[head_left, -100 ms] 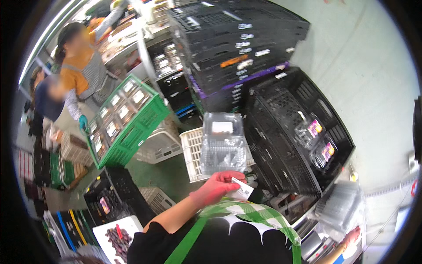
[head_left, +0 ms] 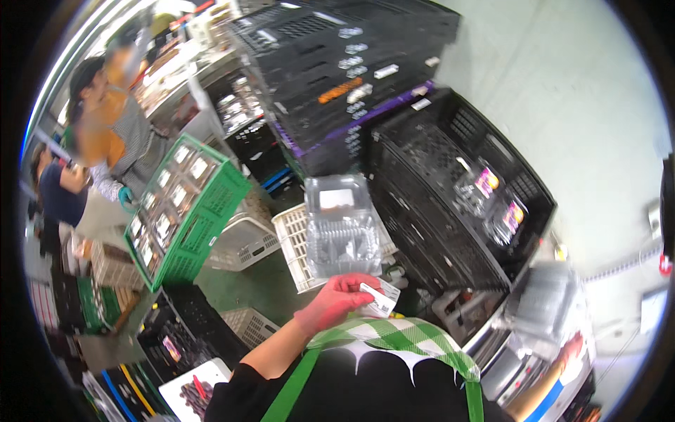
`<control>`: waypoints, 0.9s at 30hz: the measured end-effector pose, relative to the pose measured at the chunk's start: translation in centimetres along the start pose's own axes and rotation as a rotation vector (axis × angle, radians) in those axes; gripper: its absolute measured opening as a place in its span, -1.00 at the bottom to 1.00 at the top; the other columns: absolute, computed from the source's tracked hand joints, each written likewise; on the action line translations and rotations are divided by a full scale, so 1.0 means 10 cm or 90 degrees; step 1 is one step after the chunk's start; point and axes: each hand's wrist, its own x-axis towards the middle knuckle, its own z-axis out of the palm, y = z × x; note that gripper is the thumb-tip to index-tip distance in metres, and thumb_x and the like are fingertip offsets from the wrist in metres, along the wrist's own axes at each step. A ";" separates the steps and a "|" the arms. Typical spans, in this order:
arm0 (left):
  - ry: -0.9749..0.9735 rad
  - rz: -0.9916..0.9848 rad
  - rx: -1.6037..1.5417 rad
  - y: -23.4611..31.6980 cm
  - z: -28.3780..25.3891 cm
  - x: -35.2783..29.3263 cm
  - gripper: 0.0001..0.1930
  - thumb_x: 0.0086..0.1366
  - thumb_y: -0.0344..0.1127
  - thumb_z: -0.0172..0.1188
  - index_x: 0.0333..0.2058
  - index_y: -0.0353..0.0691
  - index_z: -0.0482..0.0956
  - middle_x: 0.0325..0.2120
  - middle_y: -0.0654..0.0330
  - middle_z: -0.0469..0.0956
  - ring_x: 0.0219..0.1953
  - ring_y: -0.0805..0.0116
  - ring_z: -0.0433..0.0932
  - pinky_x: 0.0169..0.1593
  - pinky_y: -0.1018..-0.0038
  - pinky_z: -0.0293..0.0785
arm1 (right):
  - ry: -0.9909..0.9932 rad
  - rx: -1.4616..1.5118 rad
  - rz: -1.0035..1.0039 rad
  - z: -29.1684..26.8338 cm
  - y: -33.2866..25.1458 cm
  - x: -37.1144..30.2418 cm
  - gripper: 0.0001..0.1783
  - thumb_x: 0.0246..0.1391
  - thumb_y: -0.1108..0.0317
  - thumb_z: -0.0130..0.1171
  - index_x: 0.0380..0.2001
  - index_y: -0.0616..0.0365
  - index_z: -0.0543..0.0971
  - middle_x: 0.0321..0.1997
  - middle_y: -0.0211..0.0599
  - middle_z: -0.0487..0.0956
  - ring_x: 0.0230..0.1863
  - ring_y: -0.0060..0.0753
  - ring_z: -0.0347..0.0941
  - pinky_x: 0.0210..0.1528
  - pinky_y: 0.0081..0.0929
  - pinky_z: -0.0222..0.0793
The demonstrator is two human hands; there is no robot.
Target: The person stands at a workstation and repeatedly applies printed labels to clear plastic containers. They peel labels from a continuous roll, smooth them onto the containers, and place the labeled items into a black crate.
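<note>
My left hand (head_left: 336,301), in a red glove, is raised in front of my chest. It grips an empty clear plastic clamshell box (head_left: 342,228) by its lower edge, together with a small white label (head_left: 380,298) pinched under the thumb. The box stands upright over a white crate (head_left: 294,247). My right hand (head_left: 571,349), also in a red glove, is at the lower right beside a blurred stack of clear plastic boxes (head_left: 549,299). Its fingers are too blurred to read.
A large black crate (head_left: 422,211) holding a few packed fruit boxes (head_left: 500,204) stands to the right. Stacked black crates (head_left: 337,63) rise behind. At left a person in a green glove holds a tilted green crate (head_left: 204,218) of packed boxes. More crates cover the green floor.
</note>
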 end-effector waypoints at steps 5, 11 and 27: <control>-0.027 -0.033 0.098 0.00 0.01 0.08 -0.82 0.01 -0.54 0.11 -0.34 -0.39 0.51 -0.20 0.05 0.48 -0.18 0.28 0.44 -0.07 0.43 0.36 | -0.048 0.317 0.143 0.11 0.07 0.06 -0.72 0.12 0.22 -0.12 -0.52 0.14 0.47 -0.59 -0.34 0.42 -0.52 -0.52 0.27 -0.50 -0.47 0.21; -0.003 0.050 0.022 -0.32 -0.19 0.01 -0.79 0.08 -0.46 0.16 -0.26 -0.19 0.45 -0.31 -0.06 0.51 -0.34 0.20 0.52 -0.31 0.37 0.49 | -0.173 -0.047 0.171 -1.21 -1.83 0.21 -0.70 0.10 0.20 -0.21 -0.34 0.13 0.46 -0.25 -0.06 0.51 -0.15 -0.03 0.39 -0.11 -0.20 0.26; -0.025 -0.057 0.179 0.04 0.25 0.14 -0.83 0.11 -0.44 0.09 -0.29 -0.32 0.51 -0.40 0.25 0.52 -0.32 0.52 0.44 -0.18 0.56 0.36 | -0.335 0.130 0.139 -0.70 -2.52 0.13 -0.58 0.15 0.20 -0.29 -0.16 0.26 0.45 -0.10 -0.03 0.47 -0.05 -0.12 0.36 -0.02 -0.33 0.22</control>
